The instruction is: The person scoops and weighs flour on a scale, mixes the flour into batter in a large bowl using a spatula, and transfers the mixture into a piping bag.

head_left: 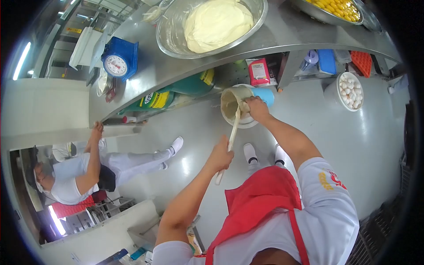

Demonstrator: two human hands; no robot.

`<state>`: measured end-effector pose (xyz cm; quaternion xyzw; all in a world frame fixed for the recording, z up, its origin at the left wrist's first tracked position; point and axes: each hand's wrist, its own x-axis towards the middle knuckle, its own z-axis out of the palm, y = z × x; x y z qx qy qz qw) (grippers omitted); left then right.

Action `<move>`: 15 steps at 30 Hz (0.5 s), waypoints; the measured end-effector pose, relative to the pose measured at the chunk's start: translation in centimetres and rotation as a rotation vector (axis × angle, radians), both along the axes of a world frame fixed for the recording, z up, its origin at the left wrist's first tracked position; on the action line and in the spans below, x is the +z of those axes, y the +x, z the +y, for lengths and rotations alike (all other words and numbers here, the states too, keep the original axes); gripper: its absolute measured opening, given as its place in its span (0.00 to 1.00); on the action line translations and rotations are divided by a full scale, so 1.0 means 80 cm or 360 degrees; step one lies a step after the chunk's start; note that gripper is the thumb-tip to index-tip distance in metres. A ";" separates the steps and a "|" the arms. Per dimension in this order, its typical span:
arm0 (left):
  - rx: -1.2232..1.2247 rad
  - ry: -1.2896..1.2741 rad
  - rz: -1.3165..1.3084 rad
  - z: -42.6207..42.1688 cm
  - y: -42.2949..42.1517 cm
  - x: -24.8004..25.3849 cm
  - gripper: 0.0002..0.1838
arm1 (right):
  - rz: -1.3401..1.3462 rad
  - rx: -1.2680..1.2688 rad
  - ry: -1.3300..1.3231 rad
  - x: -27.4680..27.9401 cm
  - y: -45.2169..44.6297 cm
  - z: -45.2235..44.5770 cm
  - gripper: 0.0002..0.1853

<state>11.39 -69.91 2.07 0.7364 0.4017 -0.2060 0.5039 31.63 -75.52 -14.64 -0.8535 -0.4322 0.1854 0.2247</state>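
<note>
My left hand (221,153) is closed around the handle of a long, pale spatula (234,128). Its upper end, with cream-coloured residue on it, reaches the mouth of a beige container (230,100). My right hand (257,108) grips that container's rim. The container is tilted, its open mouth facing me, over or inside a white bucket (244,125) on the floor; how the two touch is hidden. A light blue object (265,94) sits just behind my right hand, partly covered.
On the steel counter (282,37) stand a metal bowl (163,37) of pale dough-like mixture, a bowl (324,17) of yolk-like yellow pieces and a blue scale (120,59). Below are green containers (190,84). An egg-filled bucket (332,94) stands right; another person (84,172) is left.
</note>
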 end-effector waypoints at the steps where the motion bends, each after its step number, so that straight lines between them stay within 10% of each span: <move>1: 0.0012 0.0000 -0.0012 -0.008 -0.011 -0.001 0.12 | 0.0050 -0.0068 0.0034 0.005 0.002 -0.004 0.18; 15: 0.0541 0.0072 -0.0664 -0.055 -0.124 0.007 0.10 | 0.0724 -0.0395 0.0844 0.019 0.031 -0.062 0.23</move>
